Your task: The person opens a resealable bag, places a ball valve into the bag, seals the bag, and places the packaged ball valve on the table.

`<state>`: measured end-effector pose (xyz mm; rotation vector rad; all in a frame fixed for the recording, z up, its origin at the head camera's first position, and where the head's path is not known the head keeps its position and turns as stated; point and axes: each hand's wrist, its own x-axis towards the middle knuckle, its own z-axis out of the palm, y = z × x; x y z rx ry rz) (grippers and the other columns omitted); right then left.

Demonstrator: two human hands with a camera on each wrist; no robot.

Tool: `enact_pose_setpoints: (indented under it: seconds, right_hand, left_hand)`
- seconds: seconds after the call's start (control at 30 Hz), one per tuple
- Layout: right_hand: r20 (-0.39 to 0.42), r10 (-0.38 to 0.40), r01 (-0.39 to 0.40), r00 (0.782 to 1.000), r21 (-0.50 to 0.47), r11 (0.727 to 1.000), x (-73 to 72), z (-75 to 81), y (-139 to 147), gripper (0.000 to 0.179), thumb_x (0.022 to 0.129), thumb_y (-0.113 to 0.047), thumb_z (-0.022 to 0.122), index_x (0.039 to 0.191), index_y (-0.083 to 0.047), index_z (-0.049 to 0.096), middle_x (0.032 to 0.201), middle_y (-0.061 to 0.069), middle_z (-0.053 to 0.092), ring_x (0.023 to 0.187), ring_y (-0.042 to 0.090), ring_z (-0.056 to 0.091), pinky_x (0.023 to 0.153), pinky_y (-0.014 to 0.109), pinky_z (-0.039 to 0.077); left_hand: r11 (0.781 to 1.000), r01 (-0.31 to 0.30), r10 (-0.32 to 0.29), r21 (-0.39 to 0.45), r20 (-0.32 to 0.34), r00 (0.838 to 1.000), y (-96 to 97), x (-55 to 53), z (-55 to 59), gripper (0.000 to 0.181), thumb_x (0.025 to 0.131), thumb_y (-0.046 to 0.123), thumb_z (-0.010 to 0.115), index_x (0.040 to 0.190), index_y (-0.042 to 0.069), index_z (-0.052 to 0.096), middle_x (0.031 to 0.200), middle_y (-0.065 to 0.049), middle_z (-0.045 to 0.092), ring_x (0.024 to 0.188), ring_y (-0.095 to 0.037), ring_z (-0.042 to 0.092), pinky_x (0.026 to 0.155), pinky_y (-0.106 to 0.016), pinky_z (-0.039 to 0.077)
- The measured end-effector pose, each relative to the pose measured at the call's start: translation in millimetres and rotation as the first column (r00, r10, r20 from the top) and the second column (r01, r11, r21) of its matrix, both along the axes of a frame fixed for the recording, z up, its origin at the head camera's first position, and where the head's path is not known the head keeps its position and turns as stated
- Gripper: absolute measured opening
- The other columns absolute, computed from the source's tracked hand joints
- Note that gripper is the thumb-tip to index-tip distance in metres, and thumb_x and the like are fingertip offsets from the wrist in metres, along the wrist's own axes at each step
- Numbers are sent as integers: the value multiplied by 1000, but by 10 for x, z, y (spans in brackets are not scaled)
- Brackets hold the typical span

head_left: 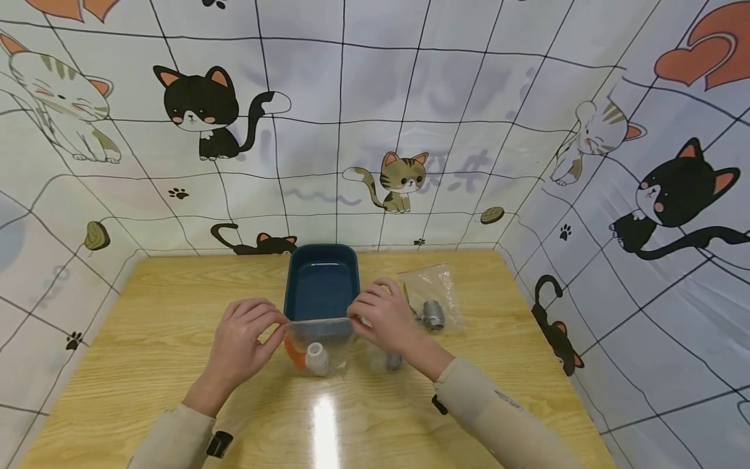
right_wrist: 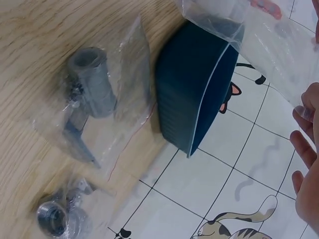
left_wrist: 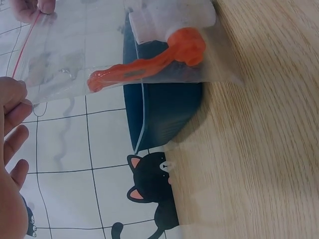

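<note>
My left hand pinches one top corner of a clear zip bag, and my right hand pinches the other. The bag's mouth edge stretches straight between them, with a red zip line showing in the left wrist view. Inside lie a white plastic pipe fitting and an orange lever-like handle, down toward the bag's bottom. From the head view, the bag hangs in front of a dark blue tray and overlaps its near rim. The tray's interior looks bare.
Right of the tray lies a clear bag with a grey cylindrical fitting. A second bagged grey fitting sits beneath my right wrist, partly hidden. Cat-printed cloth walls the wooden table at the back and sides.
</note>
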<state>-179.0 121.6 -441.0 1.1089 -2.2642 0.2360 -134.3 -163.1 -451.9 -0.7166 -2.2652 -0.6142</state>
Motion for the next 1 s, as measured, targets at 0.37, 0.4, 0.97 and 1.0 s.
enact_pose_setpoints:
  seconds: [0.37,0.4,0.97,1.0]
  right_hand:
    - [18,-14,13,1000,9,1000,17,26,92,3,87,-25,72,85,-27,70,86,-11,70,95,13,63,101,40,43]
    - [24,-17,17,1000,11,1000,16,23,98,3,87,-25,73,86,-26,70,86,-11,70,95,13,63,101,40,43]
    - [168,-161,143,973,111,983,19,29,93,9,90,-35,65,93,-27,68,92,-11,70,95,10,63,102,35,42]
    - [187,-151,134,971,98,986,18,26,94,9,90,-34,66,93,-26,68,92,-11,70,94,10,63,102,35,42]
  left_hand:
    - [1000,-8,8,-5,6,1000,-1,4,-14,7,76,16,78,80,14,73,81,0,72,91,-23,62,86,-43,43]
    - [1000,-10,10,-6,9,1000,0,3,-14,8,75,16,79,80,14,73,81,0,72,91,-23,62,86,-43,43]
    - [1000,-2,1,23,30,1000,-9,-15,9,9,74,13,79,80,16,72,80,1,71,90,-22,61,85,-42,42]
    - [1000,3,-4,29,31,1000,-10,-15,7,10,74,13,80,80,16,72,80,1,71,90,-22,61,85,-41,42]
